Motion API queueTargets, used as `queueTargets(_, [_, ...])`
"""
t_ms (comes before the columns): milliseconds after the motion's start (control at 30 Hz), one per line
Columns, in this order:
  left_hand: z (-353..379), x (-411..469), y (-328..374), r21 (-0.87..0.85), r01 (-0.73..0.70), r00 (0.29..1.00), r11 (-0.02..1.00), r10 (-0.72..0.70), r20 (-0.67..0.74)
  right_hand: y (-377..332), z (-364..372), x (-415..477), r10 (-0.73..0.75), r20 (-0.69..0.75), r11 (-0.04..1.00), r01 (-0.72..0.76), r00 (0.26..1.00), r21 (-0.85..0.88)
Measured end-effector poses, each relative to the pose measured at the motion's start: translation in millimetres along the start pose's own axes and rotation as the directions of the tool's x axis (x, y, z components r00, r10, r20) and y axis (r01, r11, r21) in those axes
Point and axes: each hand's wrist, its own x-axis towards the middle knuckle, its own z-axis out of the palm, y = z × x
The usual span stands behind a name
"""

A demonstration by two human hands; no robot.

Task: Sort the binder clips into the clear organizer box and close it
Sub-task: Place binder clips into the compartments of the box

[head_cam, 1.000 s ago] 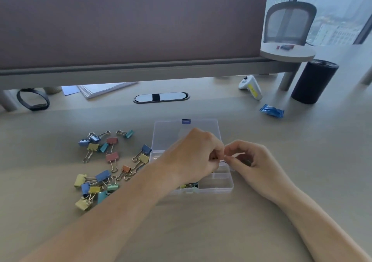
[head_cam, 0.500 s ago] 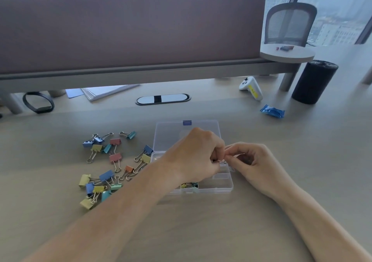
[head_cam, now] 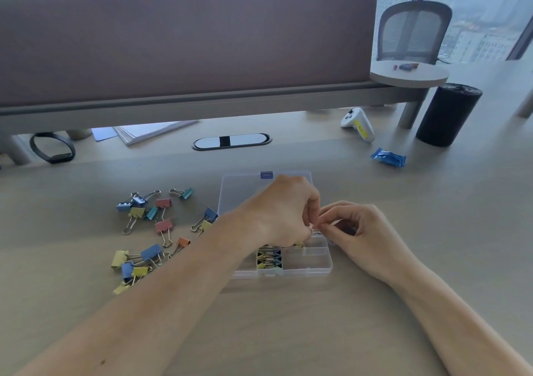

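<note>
Open clear box (head_cam: 311, 271) on bench (head_cam: 288, 318), lid (head_cam: 239, 191) flat on far side, left hand (head_cam: 282, 211) and right hand (head_cam: 354, 231) meeting above it, both pinching one small clip (head_cam: 315, 230), mostly hidden, sorted clips (head_cam: 268, 257) in a near compartment, loose clips (head_cam: 150, 231) scattered left of box

Clear organizer box (head_cam: 305, 270): lies open under the left hand (head_cam: 284, 214), lid (head_cam: 239, 191) flat beyond it; holds yellow and blue clips (head_cam: 269, 257) below the wrist. Loose binder clips (head_cam: 150, 231): lie scattered left of that hand.
</note>
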Motion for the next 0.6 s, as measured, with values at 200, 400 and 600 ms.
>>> queueTargets(200, [-3.2, 6.8, 8.7, 0.075, 0.071, 0.996, 0.995, -0.075, 0.045, -3.6, -0.9, -1.8, -0.007, 0.012, 1.000, 0.007, 1.000, 0.000])
queueTargets(400, [-2.8, 11.9, 16.6, 0.156, 0.090, 0.993, 0.984, -0.100, 0.060, -5.6, -1.6, -2.4, 0.002, 0.013, 1.000, -0.002, 1.000, 0.001])
queueTargets(600, [-12.5, 8.7, 5.6, 0.019, 0.133, 0.986, 0.991, -0.134, 0.096, -5.6, -0.3, -1.3, 0.021, -0.006, 1.000, -0.021, 1.000, -0.013])
